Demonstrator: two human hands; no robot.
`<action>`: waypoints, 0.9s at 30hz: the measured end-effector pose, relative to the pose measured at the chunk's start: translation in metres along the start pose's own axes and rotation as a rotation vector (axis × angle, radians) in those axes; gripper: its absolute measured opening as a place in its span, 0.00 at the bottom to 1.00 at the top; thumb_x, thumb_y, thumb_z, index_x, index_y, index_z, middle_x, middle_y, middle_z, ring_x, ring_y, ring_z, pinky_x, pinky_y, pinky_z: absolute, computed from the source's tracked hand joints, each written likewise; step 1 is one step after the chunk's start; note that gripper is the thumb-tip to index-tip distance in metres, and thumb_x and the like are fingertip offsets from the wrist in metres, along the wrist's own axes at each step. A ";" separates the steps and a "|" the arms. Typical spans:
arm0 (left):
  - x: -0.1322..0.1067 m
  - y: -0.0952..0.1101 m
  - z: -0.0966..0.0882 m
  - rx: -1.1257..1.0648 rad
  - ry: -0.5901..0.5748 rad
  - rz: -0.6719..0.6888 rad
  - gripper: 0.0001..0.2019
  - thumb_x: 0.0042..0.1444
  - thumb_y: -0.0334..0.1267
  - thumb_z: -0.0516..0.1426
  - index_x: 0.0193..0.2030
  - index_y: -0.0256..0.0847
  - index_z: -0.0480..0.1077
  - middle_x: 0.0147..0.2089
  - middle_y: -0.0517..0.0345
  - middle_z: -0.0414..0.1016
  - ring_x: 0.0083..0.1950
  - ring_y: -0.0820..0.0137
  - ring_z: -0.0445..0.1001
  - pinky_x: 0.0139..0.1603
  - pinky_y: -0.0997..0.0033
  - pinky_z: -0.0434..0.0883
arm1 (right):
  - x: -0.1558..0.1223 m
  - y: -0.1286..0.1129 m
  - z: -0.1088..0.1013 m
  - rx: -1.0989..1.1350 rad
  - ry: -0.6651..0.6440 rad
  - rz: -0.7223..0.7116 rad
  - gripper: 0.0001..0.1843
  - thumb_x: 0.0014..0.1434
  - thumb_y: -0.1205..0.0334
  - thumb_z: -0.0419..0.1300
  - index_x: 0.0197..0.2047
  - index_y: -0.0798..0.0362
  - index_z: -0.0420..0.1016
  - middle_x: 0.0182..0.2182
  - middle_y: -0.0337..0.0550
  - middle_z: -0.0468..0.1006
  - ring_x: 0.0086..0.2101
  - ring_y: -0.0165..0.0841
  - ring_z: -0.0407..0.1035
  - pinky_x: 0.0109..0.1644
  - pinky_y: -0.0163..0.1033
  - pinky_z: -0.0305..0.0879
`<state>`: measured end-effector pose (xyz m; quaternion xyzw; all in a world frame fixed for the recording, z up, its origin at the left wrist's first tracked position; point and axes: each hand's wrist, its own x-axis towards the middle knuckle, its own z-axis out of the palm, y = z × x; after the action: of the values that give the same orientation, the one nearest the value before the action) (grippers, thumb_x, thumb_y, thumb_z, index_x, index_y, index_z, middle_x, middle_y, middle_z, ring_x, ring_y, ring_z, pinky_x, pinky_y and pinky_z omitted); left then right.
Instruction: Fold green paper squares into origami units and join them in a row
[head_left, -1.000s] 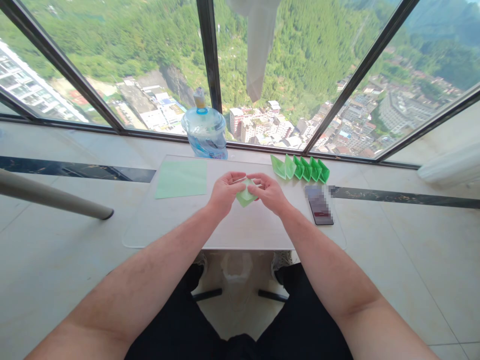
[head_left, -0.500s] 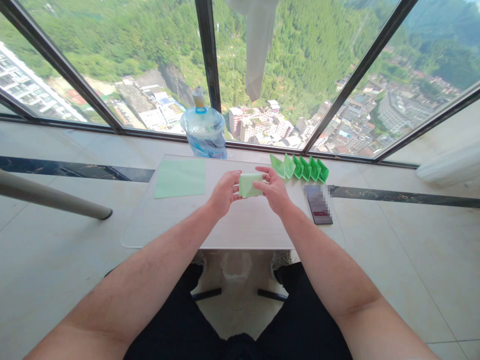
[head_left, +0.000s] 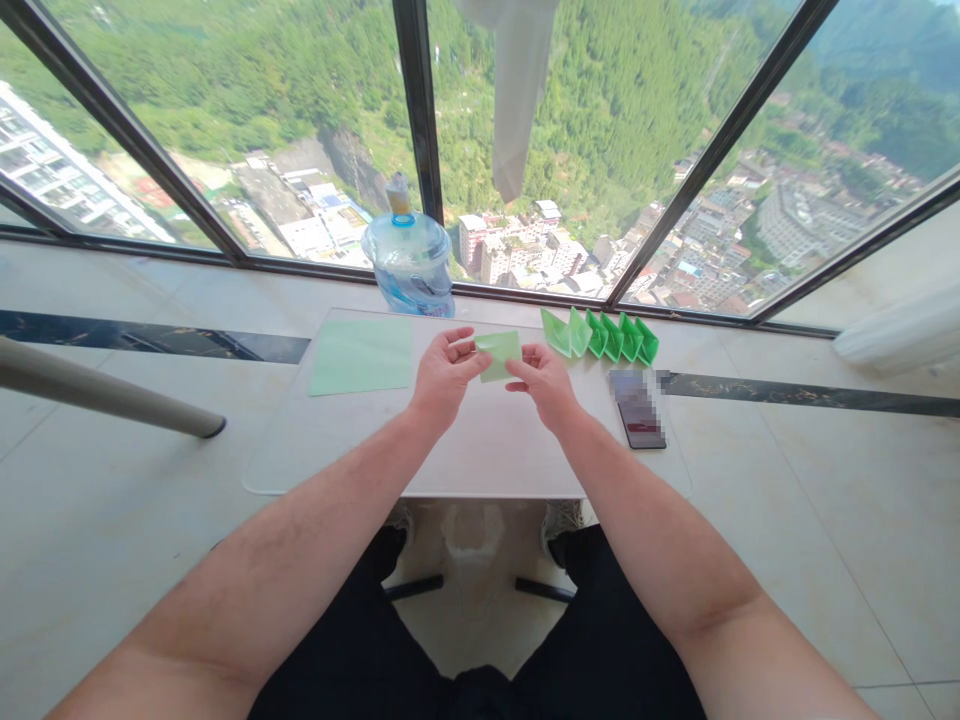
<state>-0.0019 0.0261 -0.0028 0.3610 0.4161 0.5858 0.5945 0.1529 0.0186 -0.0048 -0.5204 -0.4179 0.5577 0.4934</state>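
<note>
Both of my hands hold a small folded piece of light green paper [head_left: 499, 352] above the middle of the white table [head_left: 480, 450]. My left hand [head_left: 442, 376] pinches its left edge with thumb and fingers. My right hand [head_left: 541, 380] grips its lower right corner. A flat sheet of light green paper [head_left: 361, 355] lies on the table to the left. A row of several folded green paper pieces [head_left: 600, 336] stands at the table's far right edge.
A dark phone [head_left: 637, 408] lies on the table to the right of my hands. A clear water jug [head_left: 409, 262] stands by the window behind the table. A grey pole [head_left: 105, 397] juts in from the left. My legs are under the table.
The folded paper went from low near the tabletop to raised and turned flat between my fingers. My hands lifted slightly and shifted their grip on it.
</note>
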 end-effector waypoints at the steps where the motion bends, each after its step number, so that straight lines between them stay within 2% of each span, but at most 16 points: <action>1: 0.000 0.001 0.000 0.003 0.008 0.004 0.32 0.38 0.38 0.72 0.51 0.38 0.68 0.41 0.53 0.81 0.43 0.63 0.79 0.48 0.60 0.72 | -0.001 0.001 0.001 -0.037 -0.020 0.017 0.17 0.45 0.55 0.69 0.38 0.51 0.71 0.32 0.37 0.78 0.35 0.32 0.73 0.35 0.36 0.72; 7: -0.003 0.005 -0.001 0.069 0.033 0.019 0.25 0.41 0.43 0.70 0.46 0.37 0.73 0.38 0.52 0.82 0.35 0.66 0.78 0.39 0.65 0.72 | -0.001 0.004 0.002 -0.129 -0.125 0.057 0.16 0.47 0.56 0.67 0.40 0.50 0.75 0.32 0.38 0.80 0.33 0.32 0.75 0.34 0.35 0.71; 13: -0.001 0.001 -0.002 0.137 0.032 0.084 0.14 0.44 0.42 0.68 0.34 0.40 0.72 0.28 0.61 0.77 0.27 0.73 0.70 0.31 0.72 0.66 | -0.002 0.003 0.002 -0.180 -0.118 0.051 0.15 0.49 0.59 0.67 0.41 0.51 0.76 0.31 0.39 0.80 0.31 0.32 0.75 0.33 0.35 0.70; 19: 0.001 -0.001 -0.002 0.207 0.040 0.098 0.10 0.46 0.43 0.65 0.29 0.39 0.72 0.24 0.64 0.70 0.26 0.76 0.65 0.29 0.74 0.61 | 0.000 0.006 0.000 -0.236 -0.127 0.022 0.17 0.50 0.56 0.66 0.44 0.51 0.75 0.33 0.40 0.80 0.31 0.33 0.75 0.33 0.37 0.71; 21: 0.001 -0.002 -0.002 0.239 0.049 0.117 0.10 0.47 0.43 0.64 0.28 0.39 0.72 0.24 0.64 0.69 0.26 0.76 0.64 0.29 0.74 0.61 | 0.000 0.008 0.000 -0.312 -0.038 -0.099 0.23 0.50 0.54 0.67 0.49 0.51 0.74 0.39 0.43 0.81 0.35 0.35 0.75 0.35 0.39 0.72; 23: 0.000 -0.003 -0.002 0.292 0.054 0.136 0.09 0.48 0.43 0.64 0.28 0.39 0.72 0.24 0.64 0.70 0.27 0.75 0.64 0.30 0.74 0.62 | -0.001 0.009 0.000 -0.430 0.079 -0.321 0.27 0.50 0.54 0.67 0.53 0.49 0.72 0.47 0.46 0.80 0.41 0.37 0.75 0.39 0.42 0.74; 25: -0.002 -0.003 -0.002 0.365 0.044 0.146 0.09 0.49 0.43 0.63 0.27 0.39 0.72 0.25 0.63 0.71 0.28 0.74 0.65 0.31 0.73 0.63 | -0.002 0.010 0.000 -0.550 0.128 -0.550 0.24 0.53 0.55 0.66 0.53 0.48 0.74 0.50 0.46 0.79 0.46 0.39 0.74 0.45 0.44 0.74; 27: -0.004 -0.003 0.000 0.431 0.019 0.141 0.10 0.49 0.44 0.62 0.27 0.39 0.73 0.25 0.63 0.71 0.28 0.74 0.66 0.31 0.73 0.63 | -0.005 0.010 0.000 -0.641 0.123 -0.687 0.16 0.57 0.56 0.64 0.49 0.47 0.76 0.47 0.45 0.81 0.47 0.39 0.74 0.49 0.45 0.73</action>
<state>-0.0010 0.0219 -0.0054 0.5022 0.5110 0.5269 0.4572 0.1513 0.0124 -0.0140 -0.5102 -0.6871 0.1733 0.4875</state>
